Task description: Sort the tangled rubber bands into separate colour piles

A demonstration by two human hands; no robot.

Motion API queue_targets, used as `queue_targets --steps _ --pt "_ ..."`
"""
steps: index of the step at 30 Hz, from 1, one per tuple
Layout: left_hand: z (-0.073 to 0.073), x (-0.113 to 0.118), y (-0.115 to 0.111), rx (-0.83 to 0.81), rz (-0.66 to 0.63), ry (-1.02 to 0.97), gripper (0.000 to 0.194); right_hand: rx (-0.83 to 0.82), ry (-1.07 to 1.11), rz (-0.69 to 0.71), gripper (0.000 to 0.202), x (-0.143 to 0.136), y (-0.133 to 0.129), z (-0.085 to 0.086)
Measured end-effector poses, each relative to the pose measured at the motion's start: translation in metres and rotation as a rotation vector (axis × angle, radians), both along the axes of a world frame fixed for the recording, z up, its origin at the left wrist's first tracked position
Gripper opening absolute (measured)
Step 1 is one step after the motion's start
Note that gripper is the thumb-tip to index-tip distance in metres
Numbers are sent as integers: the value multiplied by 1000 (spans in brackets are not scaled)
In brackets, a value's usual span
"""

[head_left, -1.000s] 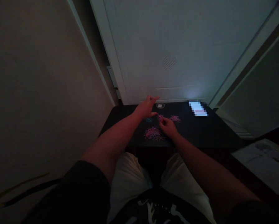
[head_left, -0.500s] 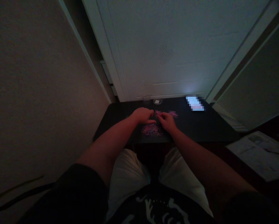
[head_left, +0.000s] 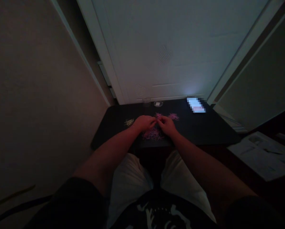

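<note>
"What are the hands doing on your feed?"

"I have the left hand (head_left: 144,122) and the right hand (head_left: 166,124) with their fingertips meeting, or nearly so, above the dark table (head_left: 204,130). Both have fingers curled inward, the right with thumb and forefinger drawn close. Whether either grips a strand I cannot tell; it's too dim and small."

"And the strands?"

"The mixed pile (head_left: 153,134), thin and mostly pink and violet, lies just below the hands, on the body side. One pink cluster (head_left: 158,114) sits just beyond the fingertips, partly hidden by them; a second pink cluster (head_left: 173,116) lies just to its right. A pale yellow cluster (head_left: 129,122) is off to the left of the left hand."

"How would you expect them to handle?"

"Very light and bendy, I'd judge, so hardly any squeeze. They look tangled, so one may drag its neighbours along. I'd take a single strand by a free end at the pile's edge, between thumb and fingertip. How slippery, I can't judge from here."

"Farther out?"

"Near the table's back edge I see a round clear dish (head_left: 158,104) with a white label, a clear container (head_left: 146,102) beside it and, well to the right, a lit phone (head_left: 196,105). Behind stands a white panel (head_left: 190,54)."
</note>
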State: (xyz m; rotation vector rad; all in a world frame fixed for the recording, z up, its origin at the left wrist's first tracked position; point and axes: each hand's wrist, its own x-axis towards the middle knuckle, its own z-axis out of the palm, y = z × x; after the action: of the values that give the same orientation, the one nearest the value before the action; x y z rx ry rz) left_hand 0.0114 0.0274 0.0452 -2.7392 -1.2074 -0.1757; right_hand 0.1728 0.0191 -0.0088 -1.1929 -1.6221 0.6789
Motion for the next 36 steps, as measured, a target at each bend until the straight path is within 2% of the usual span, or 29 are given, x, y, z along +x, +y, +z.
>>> queue_targets --steps 6,8,11,17,20,26,36 --pt "-23 -12 -6 -71 83 -235 31 -8 -3 103 17 -4 -4 0" --pt "-28 -14 -9 -94 95 -294 31 -3 -19 126 22 -4 -4 0" --pt "-32 -15 -11 -104 94 -377 30 11 -66 116 17 -4 -6 0" --pt "-37 -15 -10 -94 35 -470 26 5 -52 126 21 -4 -11 5" --pt "-38 -15 -10 -105 16 -478 25 5 -71 120 16 -4 -12 6" --pt "-38 -16 -10 -116 13 -521 24 9 -116 69 14 -2 -12 5" --pt "-38 -15 -10 -118 24 -537 25 12 -128 82 13 -2 -12 5"
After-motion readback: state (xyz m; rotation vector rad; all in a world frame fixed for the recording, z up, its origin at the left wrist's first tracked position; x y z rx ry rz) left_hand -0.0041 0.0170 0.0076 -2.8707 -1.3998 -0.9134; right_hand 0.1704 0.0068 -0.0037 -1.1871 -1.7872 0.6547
